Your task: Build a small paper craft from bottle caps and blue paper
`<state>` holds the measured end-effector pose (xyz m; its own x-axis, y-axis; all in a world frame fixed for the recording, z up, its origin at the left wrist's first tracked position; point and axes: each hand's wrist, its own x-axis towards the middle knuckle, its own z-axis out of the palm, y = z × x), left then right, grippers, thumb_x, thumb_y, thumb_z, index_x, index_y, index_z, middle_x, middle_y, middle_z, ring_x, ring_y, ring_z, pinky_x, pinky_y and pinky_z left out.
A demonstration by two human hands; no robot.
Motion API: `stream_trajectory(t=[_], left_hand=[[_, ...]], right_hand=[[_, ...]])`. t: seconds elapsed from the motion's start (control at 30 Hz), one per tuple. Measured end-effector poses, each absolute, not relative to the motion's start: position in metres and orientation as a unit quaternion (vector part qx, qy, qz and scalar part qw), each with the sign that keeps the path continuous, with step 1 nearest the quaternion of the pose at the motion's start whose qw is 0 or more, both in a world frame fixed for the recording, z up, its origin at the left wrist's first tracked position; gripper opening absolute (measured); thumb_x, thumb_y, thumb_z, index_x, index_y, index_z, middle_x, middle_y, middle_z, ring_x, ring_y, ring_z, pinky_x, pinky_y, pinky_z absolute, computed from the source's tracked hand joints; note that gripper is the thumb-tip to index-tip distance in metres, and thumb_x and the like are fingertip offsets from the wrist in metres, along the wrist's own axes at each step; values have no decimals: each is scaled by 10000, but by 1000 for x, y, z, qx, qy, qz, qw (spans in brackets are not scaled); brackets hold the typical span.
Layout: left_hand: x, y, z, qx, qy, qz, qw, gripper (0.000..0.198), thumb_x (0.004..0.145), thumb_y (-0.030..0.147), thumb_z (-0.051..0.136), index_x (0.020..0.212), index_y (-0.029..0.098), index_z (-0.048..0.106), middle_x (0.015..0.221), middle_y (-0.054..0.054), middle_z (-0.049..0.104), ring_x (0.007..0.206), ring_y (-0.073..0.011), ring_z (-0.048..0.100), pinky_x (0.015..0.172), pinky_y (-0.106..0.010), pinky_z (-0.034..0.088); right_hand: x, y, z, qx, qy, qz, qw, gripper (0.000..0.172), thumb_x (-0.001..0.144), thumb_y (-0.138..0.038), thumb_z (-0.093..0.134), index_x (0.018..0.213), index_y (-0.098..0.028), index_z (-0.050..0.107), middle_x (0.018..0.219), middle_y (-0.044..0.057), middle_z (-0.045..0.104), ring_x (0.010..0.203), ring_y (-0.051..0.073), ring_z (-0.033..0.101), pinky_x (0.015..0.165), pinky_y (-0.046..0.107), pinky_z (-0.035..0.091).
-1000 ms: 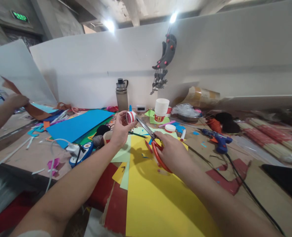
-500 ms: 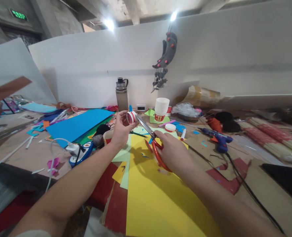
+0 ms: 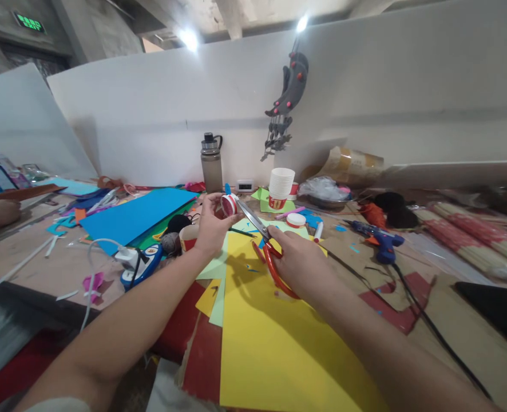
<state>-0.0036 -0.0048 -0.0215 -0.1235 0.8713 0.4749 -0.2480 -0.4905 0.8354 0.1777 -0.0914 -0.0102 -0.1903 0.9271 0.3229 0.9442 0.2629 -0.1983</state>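
My left hand (image 3: pixel 212 230) grips a small red-and-white paper cup piece (image 3: pixel 229 205), its round opening turned partly towards me. A bit of blue (image 3: pixel 228 189) stands up at its top edge. In my right hand (image 3: pixel 300 254) are red-handled scissors (image 3: pixel 253 217), blades pointing up and left. The blade tips reach the cup piece's right side; I cannot tell whether they touch it. Beneath both hands lies a large yellow sheet (image 3: pixel 274 343) with blue paper scraps on it. A white-and-red cup piece (image 3: pixel 296 220) rests beyond my right hand.
Stacked paper cups (image 3: pixel 281 186) and a bottle (image 3: pixel 211 166) stand at the back. A blue glue gun (image 3: pixel 384 243) with a black cord lies right. Left are a blue sheet (image 3: pixel 142 214) and a power strip (image 3: pixel 146 269). Another person's hand (image 3: pixel 0 216) is at far left.
At far left, the other person's hand has come down to the table with a brown strip. My hands have barely moved; the cup piece is slightly turned.
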Motion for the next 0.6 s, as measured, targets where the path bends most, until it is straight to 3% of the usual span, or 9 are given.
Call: stream_trajectory(t=[0.6], left_hand=[[-3,-1,-26,530,322,693,367,595,510,182,880,972,220,506,977,2,637,883,-157,648,835,-315,519]], right_hand=[[176,-91,-14,-622,-754,-69,196,363,885,-305,533,1236,-250,603,939,69,736,805,240,681,587,298,307]])
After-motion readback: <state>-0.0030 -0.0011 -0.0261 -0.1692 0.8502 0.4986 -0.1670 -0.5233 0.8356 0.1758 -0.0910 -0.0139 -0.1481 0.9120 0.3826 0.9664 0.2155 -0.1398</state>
